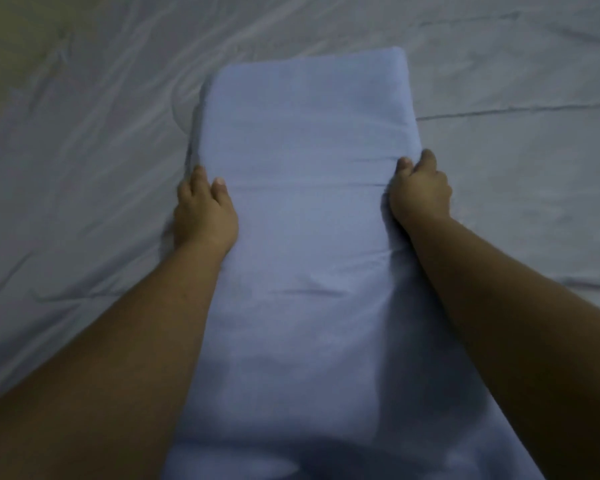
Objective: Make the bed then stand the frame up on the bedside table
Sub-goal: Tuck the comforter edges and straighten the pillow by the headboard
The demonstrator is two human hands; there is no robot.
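Hands clasp the two long sides of a folded blanket (305,140). The left hand (203,211) sits at 9 o'clock of the blanket's middle. Its thumb lies on top of the cloth and its fingers curl down over the left edge, so it is clamped on that side. The right hand (420,194) sits opposite at 3 o'clock. Its fingers are bunched tight and its thumb is pressed against them, pinching the right edge, where the cloth puckers into short creases. Both bare forearms run back toward 6 o'clock, one along each side of the blanket.

The blanket is pale blue and folded into a long, narrow strip. It stretches from 6 o'clock, where its near end spreads wider and leaves the view, up to 12 o'clock, where its far end is squared off with rounded corners. A faint fold line crosses it between the two hands.

It lies flat on the bed (84,140), roughly in the middle of what shows. The bed is covered by a pale grey sheet, rumpled into long wrinkles toward 10 o'clock. A straight seam (516,109) runs out toward 3 o'clock. The light is dim and the picture soft, so finer detail of the fabric cannot be told.
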